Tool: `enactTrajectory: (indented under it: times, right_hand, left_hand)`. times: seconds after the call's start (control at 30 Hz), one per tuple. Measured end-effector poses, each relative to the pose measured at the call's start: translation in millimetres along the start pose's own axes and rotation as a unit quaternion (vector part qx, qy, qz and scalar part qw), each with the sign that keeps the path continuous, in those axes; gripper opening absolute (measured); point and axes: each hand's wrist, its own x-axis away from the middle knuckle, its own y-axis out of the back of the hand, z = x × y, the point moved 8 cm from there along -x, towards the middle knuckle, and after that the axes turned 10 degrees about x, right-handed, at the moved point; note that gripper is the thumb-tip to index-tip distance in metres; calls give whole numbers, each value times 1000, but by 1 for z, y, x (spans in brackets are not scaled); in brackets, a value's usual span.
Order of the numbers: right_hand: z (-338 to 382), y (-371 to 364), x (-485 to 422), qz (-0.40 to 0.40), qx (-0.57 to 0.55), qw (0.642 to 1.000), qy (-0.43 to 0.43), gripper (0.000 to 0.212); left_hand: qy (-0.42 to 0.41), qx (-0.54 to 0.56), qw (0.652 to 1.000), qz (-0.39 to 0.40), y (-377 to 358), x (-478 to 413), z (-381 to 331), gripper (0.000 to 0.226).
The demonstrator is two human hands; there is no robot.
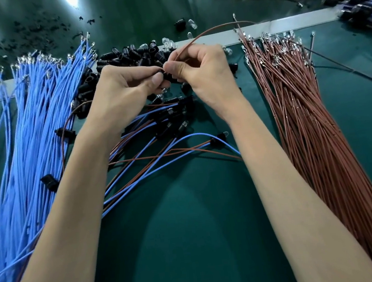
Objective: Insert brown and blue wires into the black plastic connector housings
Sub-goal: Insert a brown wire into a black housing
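Left hand (124, 90) pinches a black connector housing (167, 76) — right hand (205, 72) pinches a brown wire (195, 40) whose end meets it

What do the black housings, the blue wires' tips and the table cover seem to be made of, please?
Black housings: apparently moulded plastic, dull sheen. Tips of the blue wires: bare metal terminals, bright glints. Table cover: probably a rubbery or vinyl mat, smooth green, softly reflecting light.

Green table (201, 231): blue wires (31, 145), brown wires (305, 128), black housings (134, 53).
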Motion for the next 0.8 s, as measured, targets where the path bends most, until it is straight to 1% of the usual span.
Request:
enactTrajectory:
  times: [0.07,0.17,0.4,0.57,0.63,0.7,0.8]
  right_hand:
    - [3,-1,1,-8,-9,1000,8,24]
    - [7,-3,2,0,11,1000,19,23]
    - [8,-1,1,4,10,1000,24,24]
    - [3,-2,2,-6,-22,999,29,27]
    - [2,-3,2,4,-35,999,29,25]
    - [0,-2,1,17,-48,998,24,22]
    - [-5,-3,2,45,-98,994,6,16]
  left_hand:
    - [-8,-14,1000,7,-3,0,-1,22]
    - [-15,-32,999,9,-5,2,-2,23]
    - [-14,4,1000,8,-7,3,-4,26]
    - [-16,23,999,-23,-7,4,-4,26]
    - [-6,29,999,-28,-7,4,-3,23]
    - [7,32,999,-21,-5,3,-1,15]
    - [9,33,999,-5,-1,1,-2,8]
